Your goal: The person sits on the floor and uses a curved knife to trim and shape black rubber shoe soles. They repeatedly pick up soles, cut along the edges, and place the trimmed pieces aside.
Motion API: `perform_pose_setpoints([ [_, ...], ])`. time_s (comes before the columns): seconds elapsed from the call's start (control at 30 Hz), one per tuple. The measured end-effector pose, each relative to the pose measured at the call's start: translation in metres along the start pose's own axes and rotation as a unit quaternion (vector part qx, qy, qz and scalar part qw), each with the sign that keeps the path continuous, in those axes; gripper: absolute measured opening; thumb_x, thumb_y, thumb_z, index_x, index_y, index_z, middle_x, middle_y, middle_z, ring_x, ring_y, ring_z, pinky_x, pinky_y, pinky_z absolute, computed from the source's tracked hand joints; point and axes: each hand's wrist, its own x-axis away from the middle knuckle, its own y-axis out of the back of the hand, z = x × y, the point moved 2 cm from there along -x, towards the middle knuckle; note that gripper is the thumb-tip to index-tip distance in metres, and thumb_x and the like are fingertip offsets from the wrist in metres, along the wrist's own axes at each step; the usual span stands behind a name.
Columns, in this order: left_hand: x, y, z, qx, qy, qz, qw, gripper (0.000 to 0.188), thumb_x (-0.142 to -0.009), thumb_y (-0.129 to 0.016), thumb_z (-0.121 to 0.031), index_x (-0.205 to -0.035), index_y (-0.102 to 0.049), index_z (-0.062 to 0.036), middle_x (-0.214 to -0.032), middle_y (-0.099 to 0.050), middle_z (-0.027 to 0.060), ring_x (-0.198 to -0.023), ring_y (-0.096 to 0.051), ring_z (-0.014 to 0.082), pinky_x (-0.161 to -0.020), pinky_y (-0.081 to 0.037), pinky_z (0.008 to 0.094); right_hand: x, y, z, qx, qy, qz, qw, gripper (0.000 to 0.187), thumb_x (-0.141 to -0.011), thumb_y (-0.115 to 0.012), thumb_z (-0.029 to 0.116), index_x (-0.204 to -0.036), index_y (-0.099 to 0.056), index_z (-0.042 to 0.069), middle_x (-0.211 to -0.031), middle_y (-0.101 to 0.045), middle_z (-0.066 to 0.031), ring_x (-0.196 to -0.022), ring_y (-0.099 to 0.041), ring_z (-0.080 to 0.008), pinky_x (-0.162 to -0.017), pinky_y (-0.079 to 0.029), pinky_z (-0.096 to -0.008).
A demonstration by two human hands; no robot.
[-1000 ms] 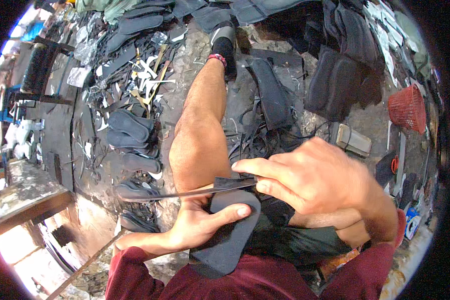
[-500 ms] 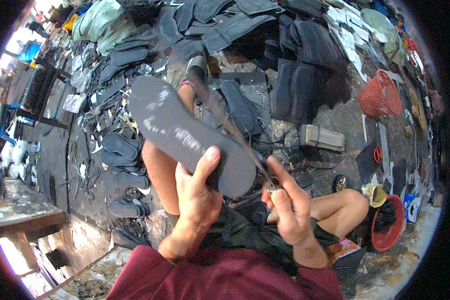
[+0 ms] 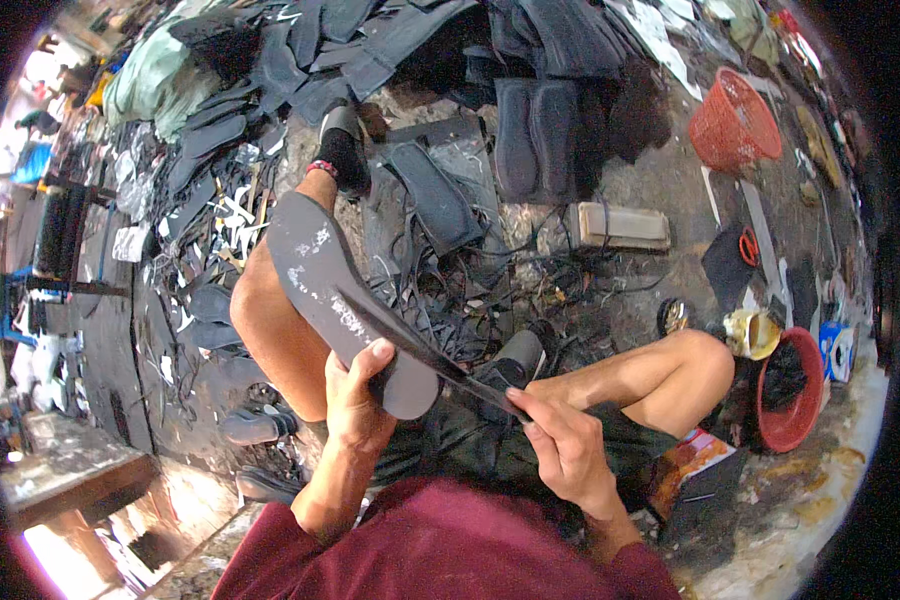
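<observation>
My left hand (image 3: 361,402) is closed on a grey shoe sole (image 3: 322,283), thumb on its upper face near the heel end. The sole slants up and away to the left and bears white scuffs. Along its right edge runs a thin dark strip (image 3: 458,377), which stretches to my right hand (image 3: 570,450). The fingers of that hand pinch the strip's near end. Whether the strip is still joined to the sole, or whether a small tool is also in those fingers, I cannot make out.
Beyond my legs lie piles of black soles (image 3: 540,140) and loose scraps. A beige block (image 3: 622,227) lies among dark cords. To the right are a red basket (image 3: 735,125), red-handled scissors (image 3: 747,245) and a red bowl (image 3: 818,395). A wooden bench (image 3: 80,475) stands at left.
The sole has shifted left and down and tilted more steeply. The strip, blurred and reaching far up before, now lies along the sole's edge. My right hand has moved slightly down.
</observation>
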Motion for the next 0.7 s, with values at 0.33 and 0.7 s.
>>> perform_pose_setpoints([
  [0.33,0.014,0.019,-0.003,-0.091,0.045,0.083,0.991,0.069,-0.067,-0.086,-0.036,-0.117,-0.059,0.0033,-0.104,-0.068,0.0104,-0.089,-0.068,0.0223,-0.078,-0.056,0.0351,-0.075,-0.055,0.014,-0.145,0.057,-0.127,0.98,0.039,-0.096,-0.06,0.013,-0.134,-0.062,0.014,-0.08,-0.059,-0.0111,-0.065,-0.059,-0.0299,-0.06,-0.05,-0.0383],
  [0.7,0.015,0.041,-0.013,0.008,0.088,0.07,0.994,0.043,-0.079,-0.081,-0.018,-0.112,-0.061,0.0007,-0.098,-0.069,0.0088,-0.083,-0.068,0.0195,-0.075,-0.058,0.0346,-0.022,-0.04,-0.017,-0.107,0.057,0.02,0.992,0.044,-0.088,-0.064,0.004,-0.132,-0.064,0.012,-0.077,-0.056,-0.0097,-0.068,-0.059,-0.0275,-0.063,-0.048,-0.0365],
])
